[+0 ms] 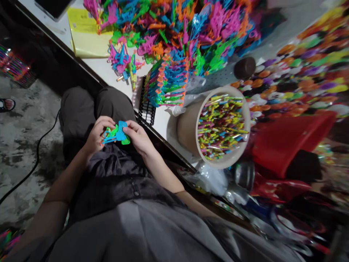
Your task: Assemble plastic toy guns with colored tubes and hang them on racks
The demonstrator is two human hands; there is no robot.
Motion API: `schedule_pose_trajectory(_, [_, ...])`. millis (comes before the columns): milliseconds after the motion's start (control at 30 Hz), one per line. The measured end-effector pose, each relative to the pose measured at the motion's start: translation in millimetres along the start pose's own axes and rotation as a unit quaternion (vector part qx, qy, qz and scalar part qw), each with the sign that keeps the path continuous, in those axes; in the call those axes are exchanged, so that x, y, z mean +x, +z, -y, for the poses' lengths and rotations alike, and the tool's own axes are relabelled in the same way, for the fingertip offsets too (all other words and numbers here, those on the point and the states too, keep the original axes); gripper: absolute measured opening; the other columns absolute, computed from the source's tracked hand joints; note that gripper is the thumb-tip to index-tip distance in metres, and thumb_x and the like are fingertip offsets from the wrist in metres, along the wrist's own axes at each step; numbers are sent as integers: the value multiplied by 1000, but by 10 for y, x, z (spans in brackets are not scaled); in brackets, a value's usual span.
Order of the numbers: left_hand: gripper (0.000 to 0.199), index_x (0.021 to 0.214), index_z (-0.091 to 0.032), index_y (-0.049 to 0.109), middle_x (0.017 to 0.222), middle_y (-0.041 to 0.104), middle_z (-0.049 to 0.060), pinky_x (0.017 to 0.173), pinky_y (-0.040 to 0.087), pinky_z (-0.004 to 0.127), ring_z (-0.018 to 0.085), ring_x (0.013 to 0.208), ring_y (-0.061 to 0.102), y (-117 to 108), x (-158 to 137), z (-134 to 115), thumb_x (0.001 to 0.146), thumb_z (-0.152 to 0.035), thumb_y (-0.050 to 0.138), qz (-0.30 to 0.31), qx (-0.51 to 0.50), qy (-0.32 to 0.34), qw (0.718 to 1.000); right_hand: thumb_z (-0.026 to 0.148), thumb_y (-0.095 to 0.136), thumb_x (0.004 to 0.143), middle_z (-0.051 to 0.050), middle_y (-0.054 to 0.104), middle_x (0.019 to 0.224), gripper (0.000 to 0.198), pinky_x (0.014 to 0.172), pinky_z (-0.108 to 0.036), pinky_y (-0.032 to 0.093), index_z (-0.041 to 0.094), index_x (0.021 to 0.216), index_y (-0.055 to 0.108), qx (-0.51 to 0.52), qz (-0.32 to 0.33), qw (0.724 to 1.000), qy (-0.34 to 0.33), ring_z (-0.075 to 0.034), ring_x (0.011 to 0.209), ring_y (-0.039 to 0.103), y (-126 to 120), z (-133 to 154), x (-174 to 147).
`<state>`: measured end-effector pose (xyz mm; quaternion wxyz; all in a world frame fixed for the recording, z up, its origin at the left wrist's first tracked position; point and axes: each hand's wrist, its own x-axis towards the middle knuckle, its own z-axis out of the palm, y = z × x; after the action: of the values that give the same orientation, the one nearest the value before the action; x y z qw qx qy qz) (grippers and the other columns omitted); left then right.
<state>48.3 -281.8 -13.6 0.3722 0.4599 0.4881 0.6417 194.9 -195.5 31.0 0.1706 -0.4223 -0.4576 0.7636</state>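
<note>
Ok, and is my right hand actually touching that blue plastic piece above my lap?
Touching. The head view shows it: the thumb of your right hand lies over the edge of the blue plastic piece, with no gap between them.

A black cable [37, 154] curves across the mottled floor [19, 134], well apart from a red container [283, 142].

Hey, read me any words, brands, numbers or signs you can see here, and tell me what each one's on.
No text can be read anywhere in this view.
Red wrapping: pale marks, too blurred to read.
Yellow sheet: any print is too faint to make out.
Blue and green plastic pieces in the left hand and right hand: no readable lettering.
Beige bucket: no legible label.
</note>
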Motion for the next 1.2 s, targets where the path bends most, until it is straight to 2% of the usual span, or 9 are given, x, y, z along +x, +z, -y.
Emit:
schedule_pose_trajectory(167, [65,129,-37,40,129,52,4,80,49,30,18,102,58,285,-69,19,71,-47,67,-120,-186,-128,967,48,74,60,5,52,66,37,56,-22,40,21,76,53,63,-35,997,7,-9,58,45,-27,-38,4])
schedule_pose_trajectory(267, [61,126,-29,48,125,57,8,92,48,39,24,112,57,429,-98,-9,70,-47,66,-89,-266,-212,936,50,72,62,5,50,66,37,52,-21,37,22,78,53,50,-56,997,-8,-9,56,42,-42,-49,-5])
schedule_pose_trajectory(400, [49,117,-22,57,119,62,9,104,40,43,25,118,54,497,-134,8,73,-41,67,-57,-204,-242,947,48,73,62,4,51,66,34,53,-21,34,21,74,55,13,-35,999,-24,-9,58,40,-91,-45,-24])
schedule_pose_trajectory(567, [64,125,-25,48,129,55,8,100,46,40,23,114,57,451,-123,30,67,-31,76,-47,-118,-228,965,46,75,60,2,58,80,33,54,-22,36,20,78,62,14,3,1000,2,-9,63,46,-237,-70,6])
schedule_pose_trajectory(700, [66,124,-26,45,126,55,8,93,50,38,22,107,60,449,-101,36,66,-33,77,-54,-125,-235,962,45,71,67,0,59,87,25,59,-25,41,23,76,63,-57,-101,984,-137,-11,66,49,-400,-81,-28])
schedule_pose_trajectory(800, [69,124,-27,43,123,57,7,89,51,37,21,105,61,463,-87,26,66,-43,75,-84,-186,-251,946,46,62,77,-2,62,79,21,70,-33,44,26,79,65,-200,-186,926,-260,-17,72,55,-531,-40,-123])
schedule_pose_trajectory(933, [64,120,-25,46,126,55,9,82,52,36,24,110,57,480,-44,-48,68,-58,66,-85,-274,-302,909,38,55,82,-5,68,86,15,78,-40,44,28,85,67,-386,-63,862,-321,-21,80,60,-631,-5,-186])
schedule_pose_trajectory(1033, [56,115,-24,47,112,61,7,77,53,33,21,99,61,505,1,-100,70,-47,68,-118,-257,-344,896,27,53,81,-6,68,99,19,81,-40,43,27,97,63,-442,51,832,-332,-20,86,59,-627,-66,-160])
schedule_pose_trajectory(1200, [48,110,-23,48,99,62,3,74,54,33,17,86,63,526,32,-119,69,-33,70,-143,-204,-339,907,15,45,78,-10,60,105,28,88,-40,44,21,105,49,-341,-10,876,-340,-20,100,55,-605,-150,-135])
